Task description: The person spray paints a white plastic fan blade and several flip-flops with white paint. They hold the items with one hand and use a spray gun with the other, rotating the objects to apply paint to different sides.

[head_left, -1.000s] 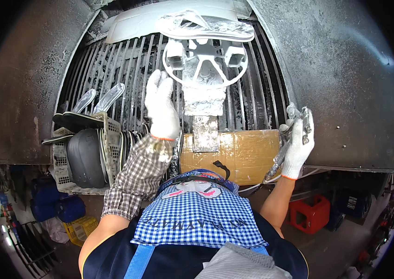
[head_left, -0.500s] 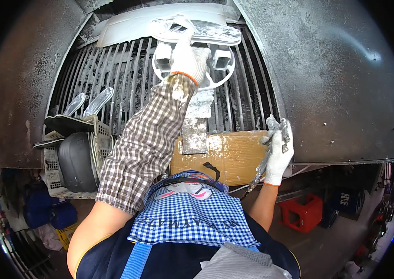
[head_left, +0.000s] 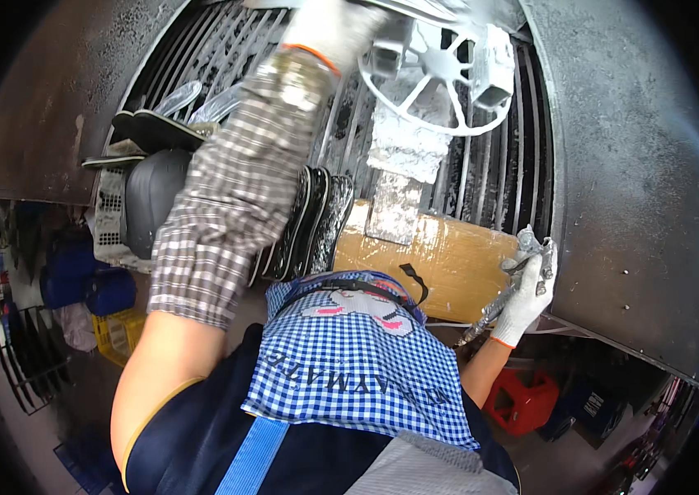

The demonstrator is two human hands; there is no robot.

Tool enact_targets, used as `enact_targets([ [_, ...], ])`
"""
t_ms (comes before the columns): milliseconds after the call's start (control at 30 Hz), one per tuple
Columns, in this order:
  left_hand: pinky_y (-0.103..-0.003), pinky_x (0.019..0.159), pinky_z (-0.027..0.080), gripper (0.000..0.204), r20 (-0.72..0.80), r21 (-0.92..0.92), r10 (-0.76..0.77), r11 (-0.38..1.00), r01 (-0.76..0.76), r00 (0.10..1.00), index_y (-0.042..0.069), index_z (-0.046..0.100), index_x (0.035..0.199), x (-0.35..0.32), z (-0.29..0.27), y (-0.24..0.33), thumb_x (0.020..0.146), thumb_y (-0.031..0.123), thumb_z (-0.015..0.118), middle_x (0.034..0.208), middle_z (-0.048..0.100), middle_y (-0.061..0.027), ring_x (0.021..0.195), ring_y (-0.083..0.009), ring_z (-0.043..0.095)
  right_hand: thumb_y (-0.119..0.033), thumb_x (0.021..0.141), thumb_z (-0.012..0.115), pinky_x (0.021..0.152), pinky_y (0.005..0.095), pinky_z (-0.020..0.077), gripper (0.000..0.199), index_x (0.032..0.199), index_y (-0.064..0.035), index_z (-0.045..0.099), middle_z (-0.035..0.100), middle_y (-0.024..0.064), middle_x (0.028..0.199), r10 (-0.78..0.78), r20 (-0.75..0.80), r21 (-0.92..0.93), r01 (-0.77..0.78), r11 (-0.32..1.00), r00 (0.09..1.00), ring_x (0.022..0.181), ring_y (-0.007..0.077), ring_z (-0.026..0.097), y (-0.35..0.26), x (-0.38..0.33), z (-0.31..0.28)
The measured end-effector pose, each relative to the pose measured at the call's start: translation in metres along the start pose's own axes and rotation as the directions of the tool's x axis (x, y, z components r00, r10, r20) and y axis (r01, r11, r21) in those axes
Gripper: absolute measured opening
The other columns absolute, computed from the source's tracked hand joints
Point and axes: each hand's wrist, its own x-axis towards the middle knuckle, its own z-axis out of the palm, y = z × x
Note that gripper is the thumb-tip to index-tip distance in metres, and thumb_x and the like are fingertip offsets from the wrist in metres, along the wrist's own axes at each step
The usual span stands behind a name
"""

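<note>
My left hand (head_left: 329, 35), in a white glove with an orange cuff, is smeared by motion at the top edge, so its fingers cannot be read. It is just left of a white-coated spoked wheel stand (head_left: 446, 68) with box-shaped supports. Behind the wheel, a whitish sole-shaped piece (head_left: 428, 10) is partly cut off by the picture's top. On the right, my gloved right hand (head_left: 528, 299) is closed around a metal spray gun (head_left: 522, 257), whose lower end runs down beside my wrist.
Slatted metal bars (head_left: 481, 169) lie under the wheel, between dark metal walls (head_left: 621, 165). A cardboard sheet (head_left: 448, 264) covers the near edge. At left, a basket (head_left: 108, 216) holds black soles; more black soles (head_left: 304, 231) stand beside it. A red stool (head_left: 524, 403) is below.
The view has swung, putting the wheel farther right and higher. My left hand has come away from the sole-shaped piece, to the wheel's left. The right hand keeps the spray gun.
</note>
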Motion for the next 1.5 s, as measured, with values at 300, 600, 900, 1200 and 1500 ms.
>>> enact_targets([
  [300, -0.051, 0.115, 0.048, 0.039, 0.839, -0.45, -0.421, -0.893, 0.003, 0.343, -0.005, 0.053, 0.136, -0.112, 0.081, -0.101, 0.099, 0.007, 0.061, 0.14, 0.06, -0.0228, 0.129, -0.0344, 0.061, -0.011, 0.106, 0.055, 0.109, 0.0343, 0.0442, 0.049, 0.15, 0.0086, 0.048, 0.06, 0.0167, 0.143, 0.031, -0.048, -0.124, -0.037, 0.992, 0.998, 0.125, 0.0222, 0.059, 0.025, 0.003, -0.003],
  [600, -0.059, 0.114, 0.047, 0.041, 0.98, -0.189, -0.174, -0.962, -0.199, -0.092, -0.005, 0.045, 0.146, -0.261, 0.155, -0.005, 0.106, 0.007, 0.047, 0.15, 0.05, -0.026, 0.138, -0.0395, 0.051, -0.017, 0.107, 0.056, 0.114, 0.0391, 0.0412, 0.052, 0.152, 0.0072, 0.046, 0.062, 0.02, 0.142, -0.027, -0.008, -0.258, 0.024, 0.966, 1.0, 0.13, 0.0259, 0.059, 0.004, 0.002, 0.008],
  [900, -0.065, 0.109, 0.047, 0.042, 0.936, -0.339, -0.352, -0.904, -0.259, 0.002, 0.0, 0.049, 0.143, -0.243, 0.162, -0.001, 0.106, 0.018, 0.053, 0.14, 0.059, -0.0256, 0.131, -0.0416, 0.056, -0.016, 0.108, 0.053, 0.111, 0.0401, 0.0455, 0.052, 0.152, 0.0089, 0.042, 0.063, 0.022, 0.14, 0.006, 0.044, -0.174, 0.001, 0.985, 0.999, 0.128, 0.0263, 0.06, -0.003, 0.003, 0.015],
  [1200, -0.04, 0.08, 0.053, 0.041, 0.992, -0.083, 0.012, -0.701, 0.708, 0.129, 0.004, 0.066, 0.121, -0.247, 0.126, -0.005, 0.096, 0.036, 0.071, 0.09, 0.059, -0.0064, 0.083, -0.0207, 0.059, -0.017, 0.107, 0.056, 0.082, 0.028, 0.0492, 0.048, 0.149, 0.0054, 0.049, 0.069, 0.01, 0.113, -0.032, 0.036, -0.27, 0.04, 0.962, 0.999, 0.09, 0.0135, 0.062, -0.003, -0.001, 0.021],
  [1500, -0.04, 0.113, 0.047, 0.081, 0.922, -0.337, 0.384, 0.721, 0.606, 0.057, -0.002, 0.046, 0.151, -0.194, 0.054, 0.058, 0.085, 0.03, 0.08, 0.152, 0.056, -0.0176, 0.131, -0.0321, 0.06, -0.011, 0.106, 0.058, 0.106, 0.0349, 0.0469, 0.048, 0.149, 0.0075, 0.05, 0.063, 0.0156, 0.139, 0.001, 0.017, -0.189, 0.002, 0.982, 1.0, 0.122, 0.0205, 0.061, 0.022, -0.002, 0.001],
])
